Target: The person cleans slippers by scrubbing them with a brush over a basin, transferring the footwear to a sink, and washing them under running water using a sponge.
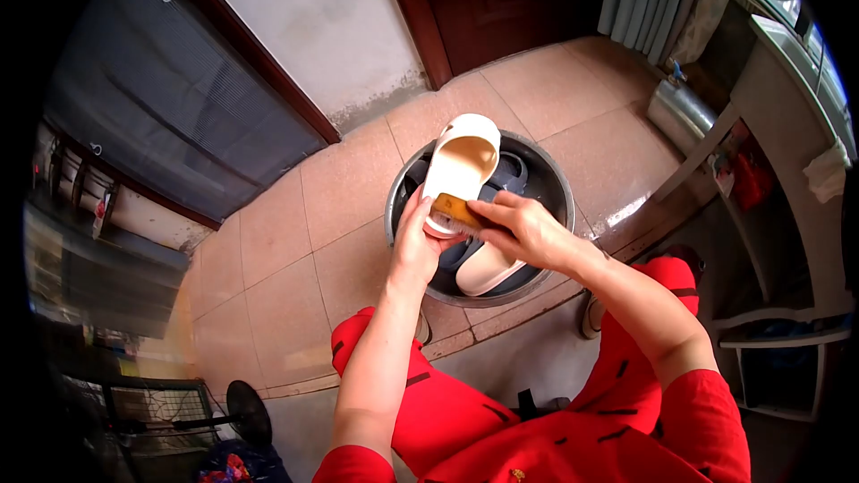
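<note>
My left hand [417, 246] grips the heel end of a cream slipper [459, 165], its toe pointing away from me. In my right hand [523, 231] is a scrubbing brush [457, 208] with a yellow-brown back, laid across the slipper's heel with its bristles downward. Both hands are over a round metal basin [565, 206]. Inside the basin rests another cream slipper [488, 270], partly under my right hand. Dark slippers [510, 173] lie in it too, partly hidden by the cream slipper and my hands.
Pinkish floor tiles [268, 277] surround the basin. A metal cylinder [680, 112] and a wooden stand [787, 116] are at the right. A dark red door [501, 9] stands ahead, a screened doorway [179, 89] at the left. A black fan [249, 413] sits lower left.
</note>
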